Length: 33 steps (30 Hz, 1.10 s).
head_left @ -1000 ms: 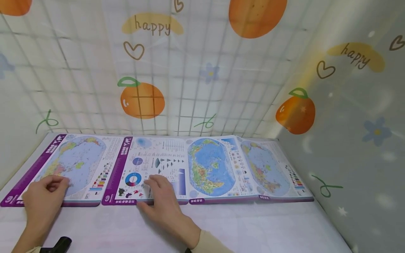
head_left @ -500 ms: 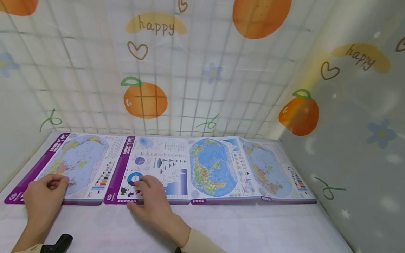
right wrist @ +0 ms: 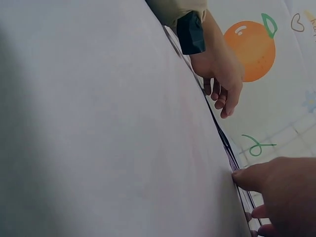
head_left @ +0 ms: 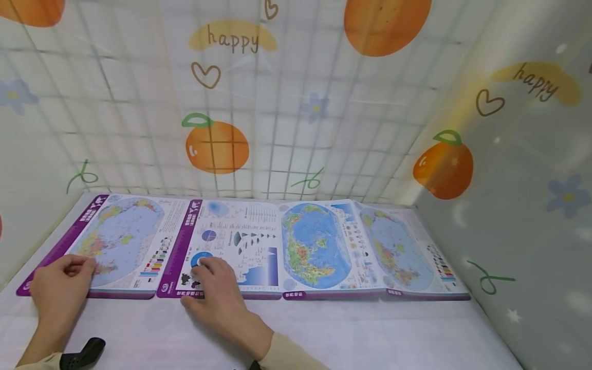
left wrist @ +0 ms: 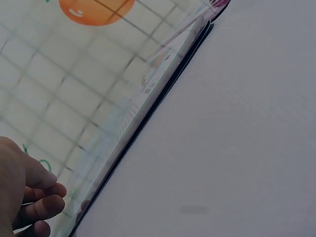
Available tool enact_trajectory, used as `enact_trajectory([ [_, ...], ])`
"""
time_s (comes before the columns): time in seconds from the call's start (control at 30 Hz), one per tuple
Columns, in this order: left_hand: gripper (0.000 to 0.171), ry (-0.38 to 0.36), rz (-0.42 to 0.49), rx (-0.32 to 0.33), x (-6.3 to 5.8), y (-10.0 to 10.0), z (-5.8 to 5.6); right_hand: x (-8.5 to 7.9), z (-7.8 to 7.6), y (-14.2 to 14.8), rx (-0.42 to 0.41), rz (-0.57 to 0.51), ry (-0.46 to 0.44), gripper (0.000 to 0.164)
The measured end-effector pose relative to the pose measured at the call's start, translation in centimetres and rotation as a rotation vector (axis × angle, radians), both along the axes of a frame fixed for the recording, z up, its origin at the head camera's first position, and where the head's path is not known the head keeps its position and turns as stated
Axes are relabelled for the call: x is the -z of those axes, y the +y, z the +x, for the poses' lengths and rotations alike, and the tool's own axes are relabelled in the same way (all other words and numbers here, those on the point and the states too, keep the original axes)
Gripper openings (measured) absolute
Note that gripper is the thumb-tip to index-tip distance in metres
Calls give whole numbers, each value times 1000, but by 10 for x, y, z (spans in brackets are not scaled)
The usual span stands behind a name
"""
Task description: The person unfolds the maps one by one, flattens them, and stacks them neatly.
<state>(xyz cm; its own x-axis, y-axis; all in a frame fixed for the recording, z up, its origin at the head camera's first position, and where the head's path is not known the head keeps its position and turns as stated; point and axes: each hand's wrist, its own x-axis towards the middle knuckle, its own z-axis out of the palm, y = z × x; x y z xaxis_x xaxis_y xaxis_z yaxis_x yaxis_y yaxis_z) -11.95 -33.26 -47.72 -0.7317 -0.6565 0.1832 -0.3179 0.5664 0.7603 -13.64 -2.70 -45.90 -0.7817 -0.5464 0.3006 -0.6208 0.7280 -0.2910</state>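
Observation:
A purple-edged world map sheet (head_left: 143,267) lies at the left end of a row on the white surface. My left hand (head_left: 62,285) is over its lower left corner, fingers loosely curled, with nothing visible in them. To its right lies an unfolded map sheet (head_left: 256,241) with charts and more world maps. My right hand (head_left: 215,293) rests on its near left part, fingers relaxed over the printed ring and thumb at the front edge. In the right wrist view, that thumb (right wrist: 247,177) touches the edge of the sheet. The palm side is hidden in the head view.
A white curtain (head_left: 259,103) printed with oranges hangs over a wire grid right behind the sheets. Another curtain side (head_left: 518,241) closes in the right. A white cloth-covered table (head_left: 347,329) extends in front. A black strap piece (head_left: 85,354) is at the left wrist.
My right hand has slid left across the chart panel, toward the purple strip. My left hand stays at the same corner. The head view has turned slightly left.

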Motion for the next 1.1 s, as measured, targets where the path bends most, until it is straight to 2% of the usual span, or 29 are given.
enact_trajectory([
  [0.23, 27, 5, -32, -23, 3, -10, 1, 2, -2, -8, -32, 4, 23, 48],
  [0.37, 28, 9, -19, -37, 5, -14, 1, 2, -3, -13, -41, 14, 37, 47],
  [0.57, 31, -9, -20, -67, 7, -16, 1, 2, -5, -20, -43, 27, 17, 51],
  [0.83, 33, -9, -15, -90, 6, -22, 2, 0, -6, -30, -35, 38, -23, 55],
  [1.1, 35, -29, -37, -107, 2, -27, 6, 0, -7, -38, -60, 57, -4, 56],
])
